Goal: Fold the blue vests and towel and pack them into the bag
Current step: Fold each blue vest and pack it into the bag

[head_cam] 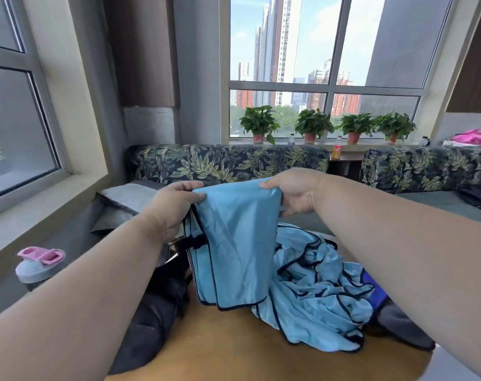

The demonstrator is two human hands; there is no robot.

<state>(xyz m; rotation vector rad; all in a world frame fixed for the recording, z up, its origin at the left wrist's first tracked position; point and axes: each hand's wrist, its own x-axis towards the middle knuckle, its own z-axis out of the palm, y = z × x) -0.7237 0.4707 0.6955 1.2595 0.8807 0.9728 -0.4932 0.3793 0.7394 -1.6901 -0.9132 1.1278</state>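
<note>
- The folded blue vest [238,243] hangs at frame centre, long axis vertical, its top corners pinched by the left hand [176,204] and right hand [294,193].
- The dark bag [156,303] at lower left is partly hidden behind the left forearm.

The vest [235,243] I hold up between my left hand [176,204] and right hand [297,195] is light blue, piped in dark navy along its edges. The heap of vests [321,295] beside it shows the same light blue with the same navy trim. My table [233,350] is ochre brown. The bag [154,312] is dark grey, almost black. The shaker bottle [38,264] has a pink flip cap on a pale grey lid. The sofa backs [228,160] carry green-gold fern leaves on navy.
</note>
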